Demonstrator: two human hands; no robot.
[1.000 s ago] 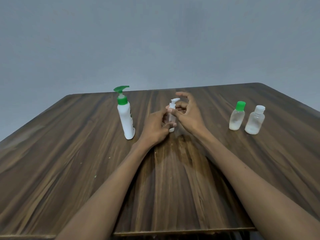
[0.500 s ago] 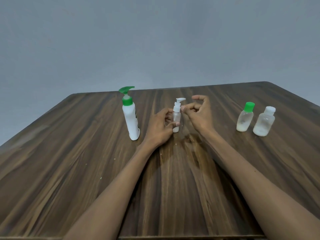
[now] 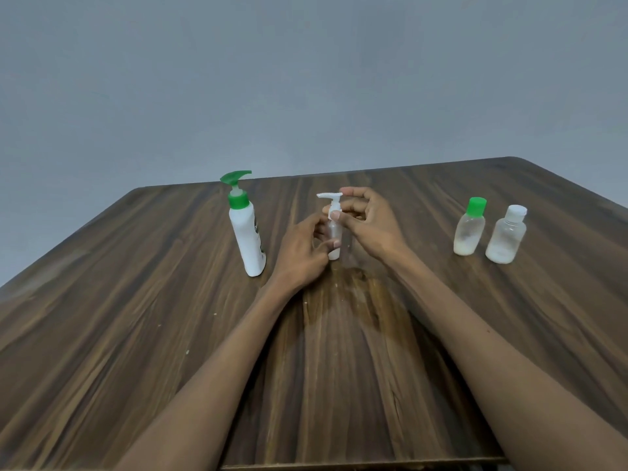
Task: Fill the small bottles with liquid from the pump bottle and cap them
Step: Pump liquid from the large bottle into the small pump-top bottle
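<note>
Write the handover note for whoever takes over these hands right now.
Left hand grips the small pump-top bottle standing mid-table.
Right hand pinches its white pump top, apparently screwing it on.
Big green pump bottle stands to the left.
Done: green-capped bottle and white-capped bottle on the right, capped, liquid inside.
Left: finish tightening this top.

I see two bare forearms, no sleeves, watch or rings on my hands, left (image 3: 302, 253) and right (image 3: 370, 226)
</note>
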